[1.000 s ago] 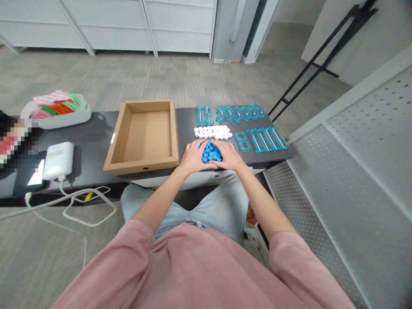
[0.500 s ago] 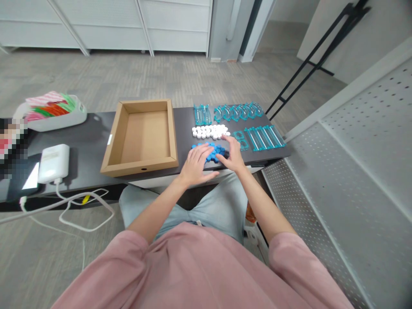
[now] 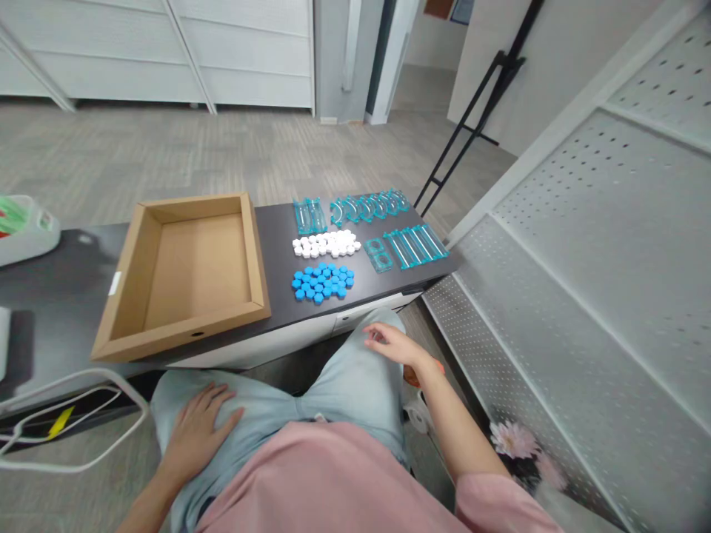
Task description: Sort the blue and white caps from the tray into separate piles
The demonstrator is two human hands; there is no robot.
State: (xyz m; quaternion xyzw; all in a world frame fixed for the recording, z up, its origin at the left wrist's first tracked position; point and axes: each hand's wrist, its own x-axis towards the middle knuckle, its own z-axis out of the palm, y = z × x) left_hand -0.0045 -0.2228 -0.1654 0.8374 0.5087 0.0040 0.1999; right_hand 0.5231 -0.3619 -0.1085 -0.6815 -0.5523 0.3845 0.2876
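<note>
My left hand (image 3: 195,428) lies flat and open on my left thigh, holding nothing. My right hand (image 3: 390,343) rests on my right knee just below the table's front edge, fingers loosely stretched and empty. On the dark table (image 3: 278,226) ahead lies a patch of blue hexagonal pieces (image 3: 323,282), with a patch of white hexagonal pieces (image 3: 326,243) behind it. Clear teal curved pieces (image 3: 369,206) and straight teal pieces (image 3: 414,244) sit further back and right. An empty cardboard tray (image 3: 186,266) stands to the left of the pieces.
A white tub (image 3: 25,229) sits at the table's far left. White cables (image 3: 72,414) hang below the table on the left. A perforated grey metal panel (image 3: 583,296) slopes along the right. A black stand (image 3: 472,118) leans behind the table.
Both hands have left the blue pieces and dropped to my lap. The blue pieces now lie spread flat in a patch. The view has shifted right.
</note>
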